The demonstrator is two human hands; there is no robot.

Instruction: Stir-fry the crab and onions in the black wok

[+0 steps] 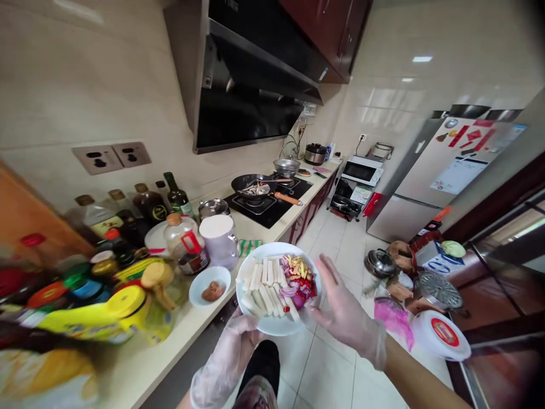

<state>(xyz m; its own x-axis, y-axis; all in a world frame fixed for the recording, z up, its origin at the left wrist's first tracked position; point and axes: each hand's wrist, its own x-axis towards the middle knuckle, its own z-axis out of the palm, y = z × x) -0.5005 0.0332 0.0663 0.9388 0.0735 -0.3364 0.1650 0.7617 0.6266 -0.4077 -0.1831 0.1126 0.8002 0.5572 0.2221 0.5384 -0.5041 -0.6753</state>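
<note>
Two hands in clear plastic gloves hold up a white plate point(272, 328) in front of the edge of the counter point(168, 360), over the tiled floor point(327, 369). At its lower left rim, the left hand point(234, 346) grips it, thumb at the edge and the other fingers mostly hidden below. On the opposite side, the right hand point(347, 307) is held open with its fingers stretched out along the rim; how firmly it presses, I cannot tell. Pale cut sticks point(266, 281) fill the left and middle of the plate, with purple onion pieces point(298, 295), chopped red bits and yellow slivers point(300, 266) grouped toward the right. Just left of the plate, a small white bowl point(196, 295) on the counter holds a brownish-pink lump point(213, 291). Behind the bowl are a glass jar point(176, 232) and a pale jug point(217, 241), with a green striped cloth point(251, 247) beside the jug. Bottles crowd the counter's left end, among them a yellow one point(85, 321), blurred. Farther along, a dark wok point(238, 184) containing cut food point(259, 188) sits on the black stove point(279, 213), its wooden handle pointing right, below the range hood point(251, 113). A refrigerator point(426, 176) stands across the room, near a microwave point(361, 171).
</note>
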